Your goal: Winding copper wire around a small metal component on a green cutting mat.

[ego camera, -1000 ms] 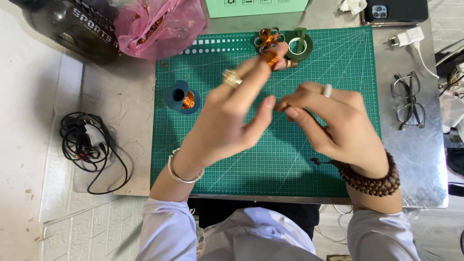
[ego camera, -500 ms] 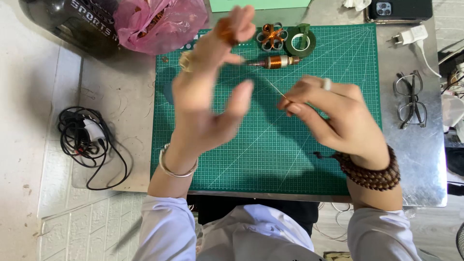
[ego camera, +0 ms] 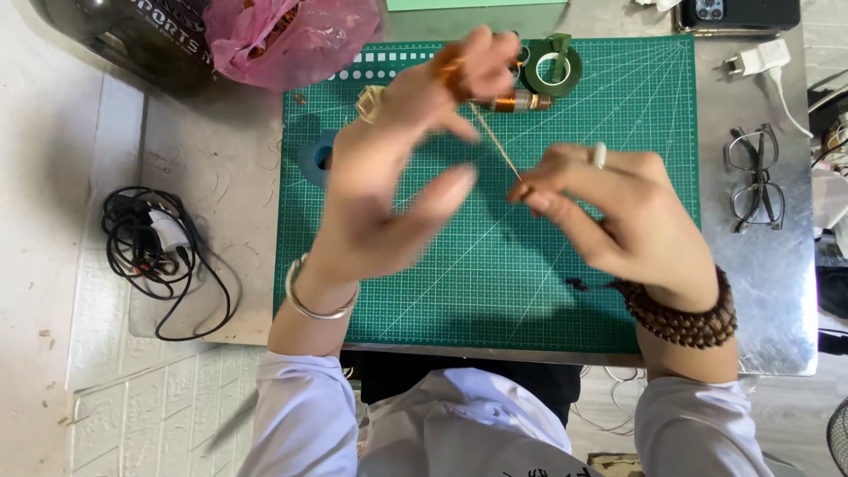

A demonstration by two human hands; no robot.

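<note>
My left hand (ego camera: 389, 168) is raised over the green cutting mat (ego camera: 609, 106) and blurred with motion. Its fingertips pinch a small copper-coloured wire piece (ego camera: 449, 64). From there a thin copper wire (ego camera: 496, 146) runs taut down to my right hand (ego camera: 618, 212), which pinches its lower end between thumb and forefinger. A small spool of copper wire (ego camera: 515, 103) lies on the mat just behind the two hands, beside a roll of green tape (ego camera: 555, 65).
Folded glasses (ego camera: 753, 181) lie right of the mat, a white plug (ego camera: 749, 62) and a phone (ego camera: 738, 12) beyond them. A pink plastic bag (ego camera: 291, 35) sits at the back left, a black cable bundle (ego camera: 146, 247) at the left, a small blue reel (ego camera: 316, 159) on the mat's left edge.
My left hand has lifted away from the mat's far edge and swung up and right, drawing the wire taut. My right hand has stayed nearly still, pinching the wire.
</note>
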